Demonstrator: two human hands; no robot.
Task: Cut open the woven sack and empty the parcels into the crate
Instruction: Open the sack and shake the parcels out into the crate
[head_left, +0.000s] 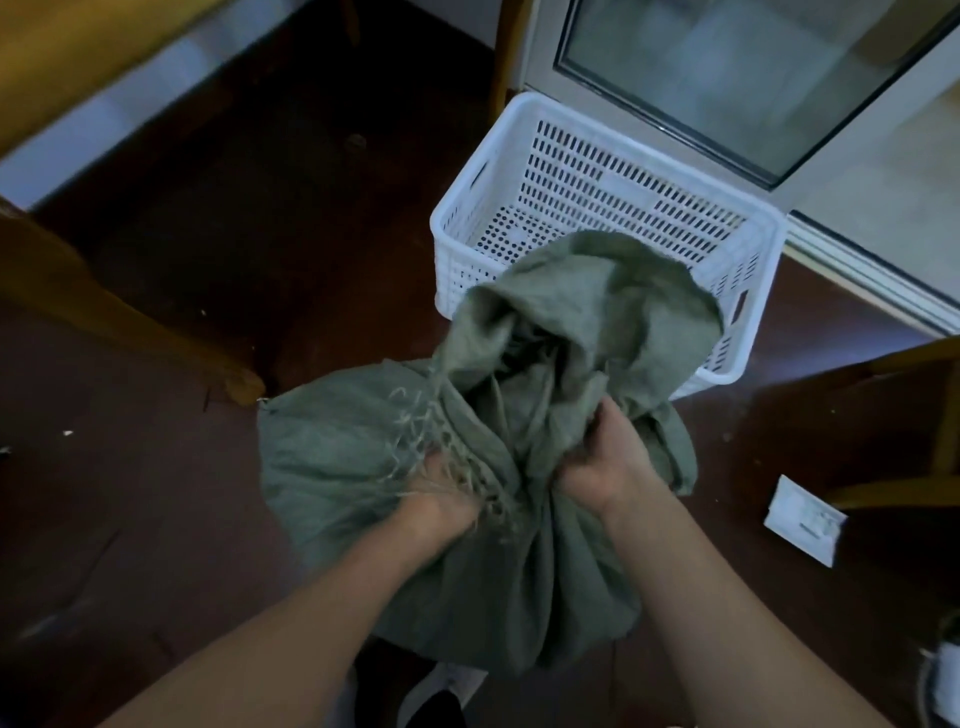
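A grey-green woven sack (363, 457) lies bunched on the dark floor in front of me, with frayed threads along its cut edge. Its open mouth drapes over the near rim of a white perforated plastic crate (587, 171), which shows no parcels inside. My left hand (441, 493) grips the frayed fabric at the middle of the sack. My right hand (608, 457) clutches a fold of the sack just to the right. The sack's contents are hidden.
A white parcel (802, 519) lies on the floor at the right. A glass door (753, 78) stands behind the crate. Wooden furniture legs (130, 322) rise at the left, more wood (945, 441) at the right. My shoe (441, 691) shows below the sack.
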